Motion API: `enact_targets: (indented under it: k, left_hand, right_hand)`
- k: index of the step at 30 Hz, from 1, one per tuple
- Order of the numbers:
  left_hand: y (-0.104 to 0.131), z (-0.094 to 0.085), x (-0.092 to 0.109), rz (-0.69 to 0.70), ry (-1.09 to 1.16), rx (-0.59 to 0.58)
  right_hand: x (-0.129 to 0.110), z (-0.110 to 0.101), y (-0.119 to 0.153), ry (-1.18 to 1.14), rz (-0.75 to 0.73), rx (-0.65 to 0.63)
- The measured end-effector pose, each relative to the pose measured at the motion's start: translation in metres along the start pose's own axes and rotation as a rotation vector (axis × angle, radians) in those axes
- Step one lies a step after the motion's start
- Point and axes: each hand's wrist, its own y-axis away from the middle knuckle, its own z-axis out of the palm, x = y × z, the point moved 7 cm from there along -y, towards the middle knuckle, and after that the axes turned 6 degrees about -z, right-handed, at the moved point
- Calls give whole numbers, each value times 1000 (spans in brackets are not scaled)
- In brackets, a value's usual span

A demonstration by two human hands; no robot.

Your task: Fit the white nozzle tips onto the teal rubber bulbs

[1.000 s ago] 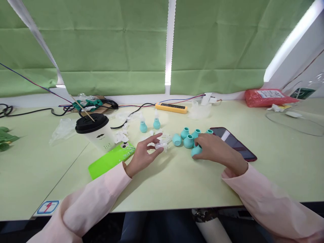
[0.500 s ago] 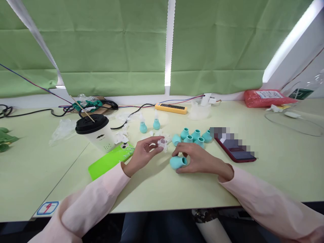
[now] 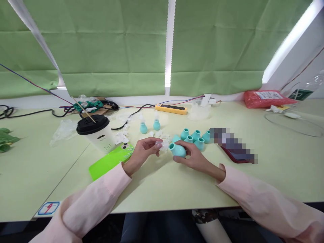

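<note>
My left hand [image 3: 143,152] pinches a small clear plastic piece [image 3: 162,145] between thumb and fingers. Facing it, my right hand [image 3: 194,156] grips a teal rubber bulb [image 3: 179,151], tilted so that its open neck points left towards the clear piece. A narrow gap seems to lie between the two. Just behind my right hand stand several more teal bulbs [image 3: 195,135], most with their necks up. Farther back, two teal bulbs with clear tips, one of them a bulb [image 3: 156,125], stand upright. Small clear pieces [image 3: 162,134] lie behind my left hand.
A lidded paper cup [image 3: 102,138] and a bright green phone [image 3: 108,163] are at the left. On the right lies a dark red phone [image 3: 236,156], partly pixelated. Along the back are a yellow tool [image 3: 171,109], cables and a red package [image 3: 265,98].
My right hand has lifted the bulb slightly and turned its neck from right to left. The clear piece in my left hand has tipped over, its end now towards the bulb.
</note>
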Motion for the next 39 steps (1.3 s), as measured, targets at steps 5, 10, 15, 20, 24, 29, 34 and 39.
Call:
enact_targets:
  k: [5,10,15,20,24,29,34,39]
  left_hand:
    - [0,5,-3,-15,34,-96]
    - [3,12,-4,-24,14,-176]
    - [3,14,-12,-105,10,-194]
    - [3,15,-19,-171,48,-211]
    - [6,18,-14,-144,-1,-216]
    - [9,20,-5,-81,-35,-188]
    - [10,19,-2,-25,-64,-163]
    - [10,18,-1,22,-126,-166]
  right_hand:
    - [-7,-7,2,252,-112,91]
    - [-16,-3,3,411,-236,73]
    - [-20,4,7,445,-331,56]
    - [-14,10,10,475,-344,65]
    - [-10,8,8,381,-291,96]
    - [-8,9,5,95,-129,62]
    - [-1,14,3,-89,23,-1]
    - [12,22,4,-242,210,-138]
